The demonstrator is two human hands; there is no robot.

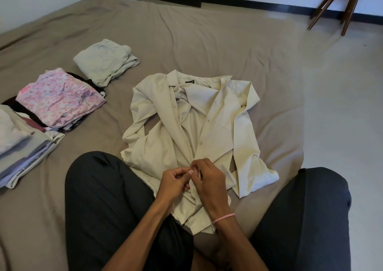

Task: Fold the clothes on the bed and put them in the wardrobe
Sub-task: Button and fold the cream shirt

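Dark-trousered knees (103, 198) frame the view at 7 and 5 o'clock. Between them, the left hand (174, 180) and right hand (209, 179) meet, each with fingers curled and pinching the front edge of a cream shirt (219, 121) near its lower buttons. The shirt lies open and rumpled at centre on the brown bed (186, 38), collar toward 12 o'clock. Folded clothes lie from 9 to 10 o'clock: a grey-white stack (22, 146), a pink floral piece (60, 98) and a pale green piece (103, 61). A wooden chair (335, 7) stands at 1 o'clock.
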